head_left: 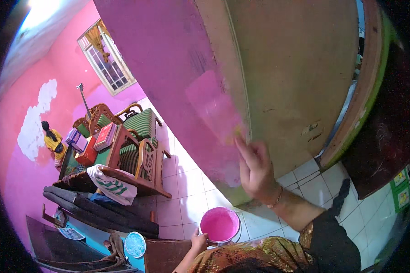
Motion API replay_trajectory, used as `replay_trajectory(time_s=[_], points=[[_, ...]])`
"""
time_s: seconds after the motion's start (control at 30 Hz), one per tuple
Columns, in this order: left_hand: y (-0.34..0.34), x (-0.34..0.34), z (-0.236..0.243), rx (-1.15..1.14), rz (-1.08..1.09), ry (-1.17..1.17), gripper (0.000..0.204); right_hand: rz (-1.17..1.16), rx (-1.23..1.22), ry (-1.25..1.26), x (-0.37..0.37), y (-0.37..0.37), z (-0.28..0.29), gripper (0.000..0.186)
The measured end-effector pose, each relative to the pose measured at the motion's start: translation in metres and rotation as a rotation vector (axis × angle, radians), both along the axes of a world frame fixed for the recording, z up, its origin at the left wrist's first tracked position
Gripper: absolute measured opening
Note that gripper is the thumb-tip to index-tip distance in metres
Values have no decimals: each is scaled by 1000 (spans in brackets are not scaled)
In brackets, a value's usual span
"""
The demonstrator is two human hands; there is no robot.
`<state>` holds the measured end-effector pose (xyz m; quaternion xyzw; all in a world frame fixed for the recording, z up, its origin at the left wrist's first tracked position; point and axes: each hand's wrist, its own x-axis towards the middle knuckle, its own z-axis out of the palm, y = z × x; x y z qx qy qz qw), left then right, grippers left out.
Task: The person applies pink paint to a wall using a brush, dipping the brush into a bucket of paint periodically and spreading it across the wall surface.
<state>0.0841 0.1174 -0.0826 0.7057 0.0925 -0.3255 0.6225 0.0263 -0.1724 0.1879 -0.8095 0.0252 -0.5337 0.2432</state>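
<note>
My right hand [258,175] is raised against the wall [168,68], its fingers closed around a paintbrush [236,133] whose yellowish end shows just beyond the fingertips. Much of the brush is covered by the hand or blurred. A brighter pink patch of paint [212,102] runs up and left from the brush over the purple wall. Low down, my left hand [199,241] grips the rim of a white bucket [220,225] with bright pink paint inside. The bucket is upright, in front of my body.
Right of the painted strip is an olive-brown door panel [296,82]. Carved wooden chairs [148,164] with striped green cushions and a table with boxes [87,157] stand left. A person in yellow [53,141] is by the far wall. A blue-white tub [135,245] sits lower left.
</note>
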Motion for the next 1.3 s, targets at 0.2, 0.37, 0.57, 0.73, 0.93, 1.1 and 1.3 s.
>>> replay_trajectory(time_s=[0.2, 0.37, 0.57, 0.73, 0.93, 1.1, 1.3], points=[[-3, -1, 12, 35, 24, 93, 61, -119, -133, -56, 44, -22, 56, 83], [21, 4, -23, 134, -98, -48, 58, -114, 25, 200, 47, -7, -46, 83], [13, 1, 31, 245, -34, 28, 54, -124, 191, 525, -19, 27, -196, 62], [40, 20, -3, 199, -69, -89, 52, -113, 120, 290, -30, 27, -148, 47], [60, 40, -27, 357, -73, -75, 44, -119, -54, -135, 22, 6, 16, 71], [87, 46, -70, 198, 85, -24, 45, -167, -42, -84, 53, -12, 20, 79], [104, 48, -80, 345, 53, -24, 42, -244, 91, 278, 22, 20, -140, 63]])
